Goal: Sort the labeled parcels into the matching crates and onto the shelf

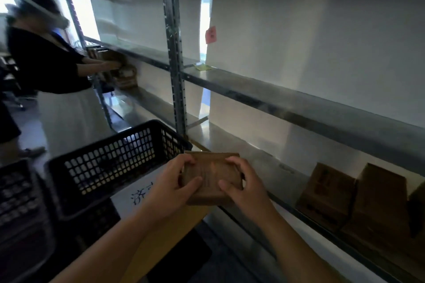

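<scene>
I hold a small brown cardboard parcel (212, 176) in front of me with both hands. My left hand (171, 185) grips its left side, thumb on top. My right hand (245, 185) grips its right side, fingers curled over the top edge. The parcel's label is too blurred to read. It hovers just right of a black perforated plastic crate (108, 167) that carries a white paper label (140, 193) with blue writing. The low metal shelf (230, 142) lies just beyond the parcel. Three brown boxes (358, 202) stand on that shelf at the right.
A second black crate (20, 193) sits at the far left. A metal shelf upright (174, 71) rises behind the crate. Pink (211, 34) and yellow (202, 67) notes mark the middle shelf. Another person (50, 64) stands at the left, handling boxes at the shelving.
</scene>
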Demonstrator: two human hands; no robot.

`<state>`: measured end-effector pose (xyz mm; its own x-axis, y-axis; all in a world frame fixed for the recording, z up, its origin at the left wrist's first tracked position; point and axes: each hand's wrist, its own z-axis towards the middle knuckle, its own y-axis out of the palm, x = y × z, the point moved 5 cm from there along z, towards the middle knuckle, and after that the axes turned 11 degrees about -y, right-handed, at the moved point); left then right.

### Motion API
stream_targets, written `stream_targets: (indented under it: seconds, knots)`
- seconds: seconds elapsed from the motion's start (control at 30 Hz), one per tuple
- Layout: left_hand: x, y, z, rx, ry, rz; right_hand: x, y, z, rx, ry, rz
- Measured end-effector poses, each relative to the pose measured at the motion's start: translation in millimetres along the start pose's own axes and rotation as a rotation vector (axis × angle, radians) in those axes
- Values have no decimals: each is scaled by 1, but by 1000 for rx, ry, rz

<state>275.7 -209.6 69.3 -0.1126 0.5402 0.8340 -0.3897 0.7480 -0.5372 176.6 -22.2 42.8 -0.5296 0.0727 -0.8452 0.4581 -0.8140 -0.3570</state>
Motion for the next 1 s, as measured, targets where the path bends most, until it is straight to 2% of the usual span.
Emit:
stream_targets:
  seconds: [0.2,0.33,0.47,0.63,0.87,1.0]
  knots:
    - [-14,-82,-23,141,87,-5,-47,64,25,26,-123,112]
    - [-27,-138,-46,150,107,-134,-85,110,39,33,-106,185]
    - [-48,-185,-70,242,76,89,-114,161,49,4,-63,106]
    - [-74,-227,-98,344,66,60,-134,223,52,-42,-52,234]
    - [-118,-288,-137,538,51,30,-165,314,46,-260,-86,293]
    - [-151,-330,-169,630,-54,18,-187,373,45,-408,-114,233]
